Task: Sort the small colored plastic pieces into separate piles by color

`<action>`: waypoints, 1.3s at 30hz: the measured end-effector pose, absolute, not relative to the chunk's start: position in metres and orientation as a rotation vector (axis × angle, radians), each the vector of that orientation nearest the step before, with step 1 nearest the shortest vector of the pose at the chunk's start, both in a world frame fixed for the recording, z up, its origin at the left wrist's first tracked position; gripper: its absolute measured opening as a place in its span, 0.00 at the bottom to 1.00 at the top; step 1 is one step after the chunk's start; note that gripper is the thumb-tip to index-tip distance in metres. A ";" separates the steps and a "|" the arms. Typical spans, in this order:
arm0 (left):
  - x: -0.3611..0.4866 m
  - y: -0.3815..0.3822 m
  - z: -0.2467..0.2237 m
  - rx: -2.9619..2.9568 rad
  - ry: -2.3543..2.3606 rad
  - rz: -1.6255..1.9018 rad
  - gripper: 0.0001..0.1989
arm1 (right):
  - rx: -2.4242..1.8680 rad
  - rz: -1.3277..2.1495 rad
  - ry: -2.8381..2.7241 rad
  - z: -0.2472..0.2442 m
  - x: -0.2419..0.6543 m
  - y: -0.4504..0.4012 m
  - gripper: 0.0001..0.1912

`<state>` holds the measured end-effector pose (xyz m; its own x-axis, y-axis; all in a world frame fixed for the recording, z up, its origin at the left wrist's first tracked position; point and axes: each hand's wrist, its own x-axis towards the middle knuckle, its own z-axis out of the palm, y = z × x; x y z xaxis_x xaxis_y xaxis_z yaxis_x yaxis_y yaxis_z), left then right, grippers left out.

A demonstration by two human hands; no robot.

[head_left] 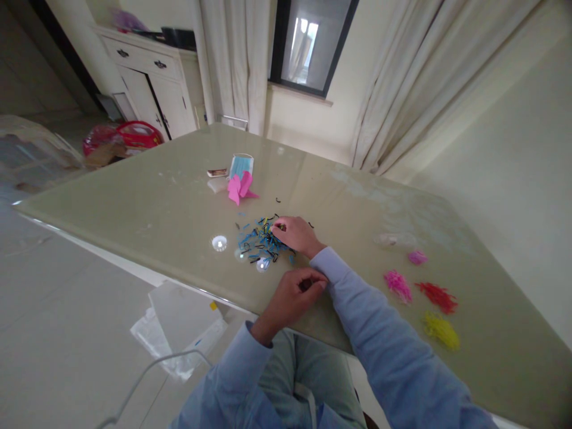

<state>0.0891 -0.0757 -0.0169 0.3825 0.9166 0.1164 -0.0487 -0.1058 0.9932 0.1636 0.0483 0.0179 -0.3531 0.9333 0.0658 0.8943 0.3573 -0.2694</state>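
A mixed pile of small thin strips [258, 243], mostly blue and black with some yellow, lies on the glossy table [147, 214]. My right hand [298, 234] rests at the pile's right edge, thumb and fingers pinched together over it. What the pinch holds is too small to name. Nearer to me, my left hand [295, 298] is curled closed beside my right sleeve cuff, its contents hidden. Sorted heaps sit to the right: pink strips [397, 286], red strips [438, 297], yellow strips [441, 330] and a smaller purple-pink clump [417, 257].
Beyond the pile lie a blue face mask [242, 164], a pink folded paper piece [240, 188] and a small brown-and-white packet [217, 173]. A clear plastic bag [395, 239] lies near the heaps. A white cabinet [147, 83] and a red basket [140, 136] stand back left.
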 end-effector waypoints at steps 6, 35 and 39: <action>0.089 -0.075 -0.016 1.345 0.837 1.037 0.12 | -1.621 0.274 -2.423 0.019 0.158 0.053 0.10; 0.087 -0.075 -0.017 1.345 0.937 1.092 0.14 | -1.192 1.389 -1.286 0.048 0.232 -0.026 0.15; 0.085 -0.078 -0.013 1.381 0.979 1.084 0.13 | -1.079 1.489 -0.954 0.057 0.258 -0.064 0.15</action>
<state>0.0853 -0.0780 -0.0128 0.2474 0.9650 0.0874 -0.0113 -0.0873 0.9961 0.2584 -0.0638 0.0568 -0.0787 0.9855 -0.1504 -0.2755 -0.1665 -0.9468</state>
